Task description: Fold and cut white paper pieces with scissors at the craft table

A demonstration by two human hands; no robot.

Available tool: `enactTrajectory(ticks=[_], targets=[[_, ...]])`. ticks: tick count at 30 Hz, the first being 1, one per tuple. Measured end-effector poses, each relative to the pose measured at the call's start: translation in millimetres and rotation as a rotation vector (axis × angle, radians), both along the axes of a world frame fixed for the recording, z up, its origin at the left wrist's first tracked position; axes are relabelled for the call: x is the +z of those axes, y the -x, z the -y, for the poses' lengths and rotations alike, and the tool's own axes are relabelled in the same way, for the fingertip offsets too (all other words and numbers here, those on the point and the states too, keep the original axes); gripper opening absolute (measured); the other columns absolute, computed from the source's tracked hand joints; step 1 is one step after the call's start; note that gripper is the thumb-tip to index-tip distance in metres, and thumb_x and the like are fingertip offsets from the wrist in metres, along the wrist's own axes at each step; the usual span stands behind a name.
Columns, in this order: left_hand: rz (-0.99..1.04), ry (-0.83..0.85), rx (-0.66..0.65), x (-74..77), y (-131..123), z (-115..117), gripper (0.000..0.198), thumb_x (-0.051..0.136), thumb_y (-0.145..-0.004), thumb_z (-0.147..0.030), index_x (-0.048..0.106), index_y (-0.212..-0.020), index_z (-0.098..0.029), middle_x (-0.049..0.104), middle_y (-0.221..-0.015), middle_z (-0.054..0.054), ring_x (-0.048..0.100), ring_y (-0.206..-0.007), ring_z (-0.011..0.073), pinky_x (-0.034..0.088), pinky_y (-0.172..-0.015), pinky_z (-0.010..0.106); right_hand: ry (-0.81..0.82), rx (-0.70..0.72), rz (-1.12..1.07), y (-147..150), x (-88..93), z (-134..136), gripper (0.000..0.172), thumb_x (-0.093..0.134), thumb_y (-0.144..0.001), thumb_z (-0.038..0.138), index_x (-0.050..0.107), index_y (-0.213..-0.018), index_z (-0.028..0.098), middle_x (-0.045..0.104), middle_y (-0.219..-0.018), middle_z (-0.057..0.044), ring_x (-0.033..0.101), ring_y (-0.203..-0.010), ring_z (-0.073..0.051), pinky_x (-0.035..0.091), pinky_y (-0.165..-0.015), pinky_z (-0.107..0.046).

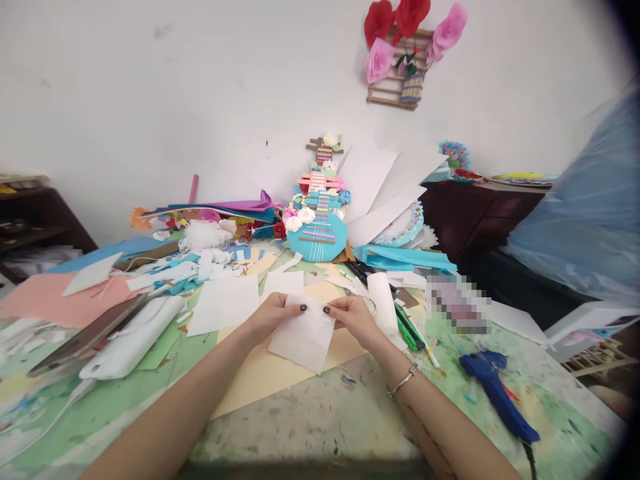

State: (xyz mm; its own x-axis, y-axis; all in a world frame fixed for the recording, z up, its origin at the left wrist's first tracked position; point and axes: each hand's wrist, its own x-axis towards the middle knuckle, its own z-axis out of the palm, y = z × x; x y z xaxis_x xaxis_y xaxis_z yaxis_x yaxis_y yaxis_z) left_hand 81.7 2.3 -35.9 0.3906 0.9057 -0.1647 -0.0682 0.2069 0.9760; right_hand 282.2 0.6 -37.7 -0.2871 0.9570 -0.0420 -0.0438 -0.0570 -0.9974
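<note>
Here | left hand [273, 312], right hand [356, 315] angled inward | both pinching white paper [304, 340] near its top

The left hand [274, 312] and right hand [356, 316] pinch a white sheet [303, 340] at its top, over tan paper [260, 379] on the counter [300, 430]. A white roll [382, 300] lies just beside the right hand; a blue glue gun [500, 393] rests farther right. Behind, a blue paper instrument [330, 241] stands near the wall [200, 100].
</note>
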Motion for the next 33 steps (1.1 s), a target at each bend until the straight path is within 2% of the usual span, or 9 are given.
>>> enactTrajectory(ticks=[5, 9, 12, 16, 18, 21, 24, 27, 33], targets=[[0.078, 0.031, 0.090, 1.7, 2.4, -2.7, 0.039, 0.068, -0.066, -0.049, 0.062, -0.068, -0.011, 0.064, -0.060, 0.004, 0.057, -0.050, 0.0133, 0.041, -0.048, 0.021, 0.019, 0.060, -0.012, -2.2, 4.2, 3.0, 0.040, 0.078, -0.051, 0.040, 0.071, -0.076, 0.010, 0.068, -0.064, -0.005, 0.065, -0.062, -0.017, 0.055, -0.064, -0.032], [0.130, 0.149, 0.194, -14.2, 0.6, -5.1, 0.043, 0.064, -0.067, -0.056, 0.058, -0.067, -0.013, 0.059, -0.056, 0.001, 0.054, -0.048, 0.0118, 0.040, -0.046, 0.021, 0.032, 0.042, 0.027, -2.1, -5.2, 1.5, 0.042, 0.076, -0.053, 0.043, 0.071, -0.079, 0.011, 0.070, -0.069, -0.006, 0.066, -0.066, -0.019, 0.054, -0.066, -0.034], [0.227, 0.143, 0.123, -25.3, 4.4, -6.1, 0.039, 0.065, -0.068, -0.051, 0.058, -0.065, -0.012, 0.060, -0.059, 0.002, 0.056, -0.053, 0.0121, 0.043, -0.051, 0.022, 0.027, 0.022, 0.065, -1.1, -14.6, -2.2, 0.042, 0.075, -0.052, 0.045, 0.071, -0.078, 0.012, 0.070, -0.072, -0.007, 0.066, -0.067, -0.021, 0.053, -0.064, -0.033], [0.267, 0.057, -0.017, -27.6, 10.5, -6.1, 0.029, 0.072, -0.066, -0.037, 0.063, -0.069, -0.009, 0.065, -0.065, 0.007, 0.059, -0.056, 0.0142, 0.044, -0.053, 0.022, 0.079, -0.001, 0.046, 0.9, -20.9, -5.6, 0.040, 0.077, -0.049, 0.045, 0.070, -0.073, 0.013, 0.070, -0.069, -0.006, 0.064, -0.060, -0.017, 0.052, -0.059, -0.030], [0.234, 0.056, -0.008, -26.4, 10.6, -6.1, 0.027, 0.074, -0.064, -0.033, 0.066, -0.072, -0.009, 0.066, -0.066, 0.008, 0.060, -0.056, 0.0149, 0.044, -0.052, 0.022, 0.102, 0.005, 0.039, 1.2, -21.1, -6.0, 0.039, 0.077, -0.050, 0.044, 0.070, -0.072, 0.013, 0.069, -0.066, -0.005, 0.063, -0.057, -0.015, 0.052, -0.057, -0.028], [0.216, 0.063, 0.052, -26.1, 8.1, -6.0, 0.027, 0.070, -0.067, -0.036, 0.066, -0.068, -0.009, 0.067, -0.064, 0.008, 0.059, -0.052, 0.0140, 0.043, -0.049, 0.021, 0.102, 0.006, 0.053, 1.2, -20.3, -6.3, 0.035, 0.077, -0.052, 0.040, 0.070, -0.072, 0.013, 0.069, -0.064, -0.004, 0.061, -0.054, -0.014, 0.051, -0.054, -0.025], [0.140, 0.054, 0.038, -27.4, 5.7, -4.7, 0.024, 0.073, -0.064, -0.031, 0.069, -0.073, -0.009, 0.070, -0.072, 0.009, 0.062, -0.058, 0.0171, 0.047, -0.054, 0.024, 0.075, -0.001, 0.077, 1.0, -18.9, -6.4, 0.032, 0.077, -0.054, 0.038, 0.070, -0.072, 0.013, 0.068, -0.063, -0.004, 0.059, -0.052, -0.013, 0.050, -0.051, -0.024], [0.168, 0.085, 0.046, -27.1, 5.1, -2.2, 0.022, 0.072, -0.065, -0.030, 0.070, -0.072, -0.010, 0.071, -0.073, 0.010, 0.063, -0.060, 0.0177, 0.048, -0.056, 0.025, 0.067, 0.001, 0.091, 0.4, -15.5, -5.4, 0.031, 0.075, -0.057, 0.040, 0.069, -0.072, 0.013, 0.067, -0.060, -0.004, 0.059, -0.051, -0.014, 0.050, -0.051, -0.026], [0.166, 0.120, 0.027, -18.5, 5.0, -2.4, 0.026, 0.070, -0.067, -0.036, 0.070, -0.070, -0.010, 0.070, -0.069, 0.010, 0.062, -0.055, 0.0171, 0.046, -0.051, 0.023, 0.024, -0.007, 0.151, -0.1, -10.2, -5.6, 0.031, 0.072, -0.060, 0.043, 0.067, -0.066, 0.013, 0.059, -0.047, -0.001, 0.053, -0.041, -0.012, 0.045, -0.043, -0.024]])
